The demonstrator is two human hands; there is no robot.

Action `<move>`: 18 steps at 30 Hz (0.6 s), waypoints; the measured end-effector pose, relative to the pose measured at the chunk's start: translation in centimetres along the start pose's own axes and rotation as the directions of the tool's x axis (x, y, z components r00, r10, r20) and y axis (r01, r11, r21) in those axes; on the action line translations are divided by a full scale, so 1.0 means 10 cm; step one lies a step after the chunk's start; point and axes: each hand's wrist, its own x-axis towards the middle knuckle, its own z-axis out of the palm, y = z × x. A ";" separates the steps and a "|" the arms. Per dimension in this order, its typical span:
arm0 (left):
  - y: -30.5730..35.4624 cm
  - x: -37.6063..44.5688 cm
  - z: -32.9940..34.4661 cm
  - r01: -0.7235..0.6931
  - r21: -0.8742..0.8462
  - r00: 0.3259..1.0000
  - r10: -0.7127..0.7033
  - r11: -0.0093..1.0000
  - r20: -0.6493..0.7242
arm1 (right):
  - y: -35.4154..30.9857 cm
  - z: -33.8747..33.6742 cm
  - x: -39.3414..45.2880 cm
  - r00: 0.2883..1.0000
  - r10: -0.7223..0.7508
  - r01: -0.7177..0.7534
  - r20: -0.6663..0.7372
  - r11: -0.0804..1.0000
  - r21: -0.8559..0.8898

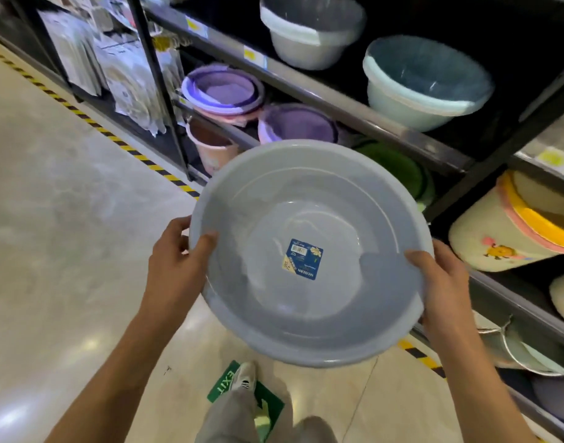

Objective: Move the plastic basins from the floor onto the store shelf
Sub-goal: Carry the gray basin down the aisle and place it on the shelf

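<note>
A wide grey-blue plastic basin (309, 219) with a blue label in its bottom is held up in front of me, off the floor, its opening facing me. My left hand (178, 260) grips its left rim, thumb inside. My right hand (440, 282) grips the right rim the same way. The basin hangs beside the dark metal store shelf (354, 113), at about the height of its lower levels. On the shelf stand a white-grey basin (306, 36) and a pale blue basin (424, 81).
Purple basins (223, 91) and pink buckets (210, 145) fill the lower shelf, with a green basin (399, 167) behind the held one. Cream tubs (504, 238) sit at right. Yellow-black tape (92, 123) lines the shelf base. A green EXIT sticker (229, 382) lies by my shoe.
</note>
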 end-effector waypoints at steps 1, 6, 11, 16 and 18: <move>-0.10 0.14 0.05 0.003 0.043 1.000 -0.003 0.999 0.009 | 0.06 0.09 0.13 1.000 -0.006 0.006 0.008 1.000 -0.025; -0.63 0.76 0.41 0.019 0.261 0.998 -0.033 0.965 0.046 | 0.56 0.48 0.91 0.998 0.000 0.012 0.065 0.983 -0.185; -1.34 1.39 0.83 0.026 0.478 0.992 -0.082 0.878 0.097 | 1.28 0.87 1.76 0.971 0.106 -0.011 0.213 0.915 -0.404; -2.06 1.91 1.28 0.106 0.608 0.966 -0.226 0.787 0.124 | 1.96 1.25 2.44 0.914 0.238 -0.034 0.327 0.850 -0.525; -2.39 2.07 1.43 0.116 0.648 0.961 -0.250 0.753 0.118 | 2.24 1.37 2.69 0.912 0.249 -0.045 0.326 0.850 -0.526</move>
